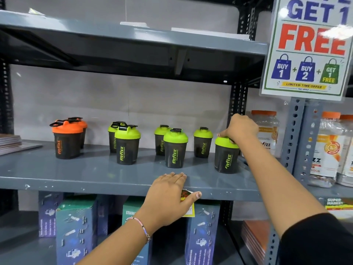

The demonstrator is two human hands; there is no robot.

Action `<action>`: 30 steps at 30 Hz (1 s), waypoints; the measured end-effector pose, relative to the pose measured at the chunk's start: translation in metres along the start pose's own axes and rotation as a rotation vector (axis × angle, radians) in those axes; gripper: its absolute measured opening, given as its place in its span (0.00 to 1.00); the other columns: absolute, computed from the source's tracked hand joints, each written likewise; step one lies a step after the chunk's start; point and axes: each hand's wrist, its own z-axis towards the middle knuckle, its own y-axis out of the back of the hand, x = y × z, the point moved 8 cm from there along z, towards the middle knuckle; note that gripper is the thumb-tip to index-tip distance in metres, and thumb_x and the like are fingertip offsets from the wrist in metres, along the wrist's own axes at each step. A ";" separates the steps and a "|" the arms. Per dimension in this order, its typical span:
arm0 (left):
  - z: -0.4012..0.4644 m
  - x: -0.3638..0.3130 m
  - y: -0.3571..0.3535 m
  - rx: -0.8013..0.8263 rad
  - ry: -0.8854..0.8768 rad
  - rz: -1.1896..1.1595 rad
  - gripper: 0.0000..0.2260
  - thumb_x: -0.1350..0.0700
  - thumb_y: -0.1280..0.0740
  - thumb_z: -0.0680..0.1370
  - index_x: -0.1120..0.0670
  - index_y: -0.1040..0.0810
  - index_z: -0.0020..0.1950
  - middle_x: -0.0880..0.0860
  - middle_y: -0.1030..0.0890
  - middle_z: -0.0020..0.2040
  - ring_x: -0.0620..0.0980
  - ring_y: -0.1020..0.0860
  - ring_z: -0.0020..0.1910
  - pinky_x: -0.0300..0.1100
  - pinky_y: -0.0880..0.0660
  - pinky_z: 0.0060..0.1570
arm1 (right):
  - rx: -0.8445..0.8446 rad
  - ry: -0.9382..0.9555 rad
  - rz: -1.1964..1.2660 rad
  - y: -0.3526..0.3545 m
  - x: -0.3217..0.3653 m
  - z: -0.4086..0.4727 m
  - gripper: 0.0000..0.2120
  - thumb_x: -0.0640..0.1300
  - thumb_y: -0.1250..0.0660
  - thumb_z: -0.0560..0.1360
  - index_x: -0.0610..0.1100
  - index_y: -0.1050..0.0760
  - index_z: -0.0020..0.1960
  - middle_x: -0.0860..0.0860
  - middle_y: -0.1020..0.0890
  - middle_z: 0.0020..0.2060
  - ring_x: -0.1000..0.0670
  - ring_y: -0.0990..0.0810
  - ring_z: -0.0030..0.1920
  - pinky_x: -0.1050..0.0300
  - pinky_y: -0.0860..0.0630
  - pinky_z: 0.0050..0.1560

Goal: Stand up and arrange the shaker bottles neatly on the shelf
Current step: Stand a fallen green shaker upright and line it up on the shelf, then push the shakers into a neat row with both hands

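While our left hand point(168, 190) lies open, flat on the shelf point(95, 180) edge, our right hand point(241, 129) grips the rightmost green-lidded shaker point(226, 157) by its lid.

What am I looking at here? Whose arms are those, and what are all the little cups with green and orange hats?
There is no machine here. A person wears a camera on their head, so you see their own two arms reaching out. The cups are shaker bottles standing on a grey shelf: six with green lids, two with orange lids at the left. The right hand rests on top of the rightmost green-lidded bottle, gripping its lid. The left hand lies flat on the shelf's front edge, holding nothing. Jars stand further right.
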 end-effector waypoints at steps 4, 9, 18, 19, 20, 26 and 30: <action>-0.005 -0.007 -0.001 -0.017 -0.014 -0.016 0.36 0.30 0.52 0.76 0.51 0.38 0.75 0.50 0.34 0.75 0.51 0.39 0.74 0.46 0.46 0.74 | -0.014 -0.029 0.014 -0.002 -0.006 -0.001 0.35 0.61 0.22 0.63 0.39 0.25 0.59 0.41 0.20 0.56 0.40 0.20 0.57 0.50 0.27 0.44; 0.000 -0.007 -0.001 -0.020 -0.032 -0.053 0.35 0.30 0.51 0.76 0.51 0.37 0.75 0.50 0.34 0.75 0.51 0.39 0.74 0.47 0.45 0.74 | -0.027 -0.086 0.029 0.001 -0.020 0.000 0.35 0.66 0.24 0.62 0.40 0.24 0.56 0.42 0.19 0.53 0.40 0.19 0.55 0.52 0.27 0.42; 0.007 0.058 0.023 -0.350 0.589 -0.617 0.23 0.36 0.29 0.69 0.55 0.28 0.40 0.52 0.22 0.38 0.53 0.23 0.40 0.48 0.25 0.40 | -0.066 -0.203 0.721 -0.072 -0.062 -0.056 0.54 0.82 0.44 0.61 0.43 0.36 0.71 0.39 0.27 0.66 0.37 0.28 0.66 0.40 0.30 0.65; 0.016 0.067 0.019 -0.355 0.648 -0.665 0.27 0.36 0.25 0.64 0.55 0.30 0.46 0.53 0.23 0.45 0.55 0.23 0.46 0.49 0.24 0.44 | -0.049 -0.206 0.852 -0.084 -0.061 -0.063 0.55 0.80 0.38 0.60 0.43 0.41 0.74 0.40 0.29 0.69 0.39 0.30 0.68 0.42 0.31 0.68; 0.028 0.073 0.015 -0.349 0.692 -0.703 0.34 0.36 0.22 0.59 0.56 0.32 0.50 0.55 0.24 0.50 0.57 0.23 0.50 0.51 0.24 0.48 | -0.027 -0.199 0.974 -0.096 -0.059 -0.069 0.57 0.76 0.31 0.59 0.44 0.45 0.75 0.41 0.31 0.71 0.40 0.31 0.70 0.43 0.33 0.70; 0.085 0.075 -0.003 -0.235 0.778 -0.721 0.42 0.41 0.20 0.57 0.54 0.38 0.61 0.55 0.22 0.57 0.61 0.24 0.57 0.60 0.38 0.64 | 0.062 -0.210 0.956 -0.122 -0.061 -0.055 0.44 0.47 0.16 0.55 0.42 0.33 0.65 0.48 0.20 0.56 0.46 0.22 0.53 0.48 0.23 0.56; 0.080 0.077 -0.009 -0.219 0.792 -0.684 0.29 0.46 0.23 0.64 0.54 0.35 0.55 0.54 0.21 0.51 0.59 0.23 0.52 0.56 0.37 0.62 | 0.124 -0.192 0.792 -0.124 -0.051 -0.058 0.35 0.49 0.17 0.56 0.41 0.28 0.57 0.44 0.18 0.52 0.43 0.20 0.52 0.52 0.24 0.47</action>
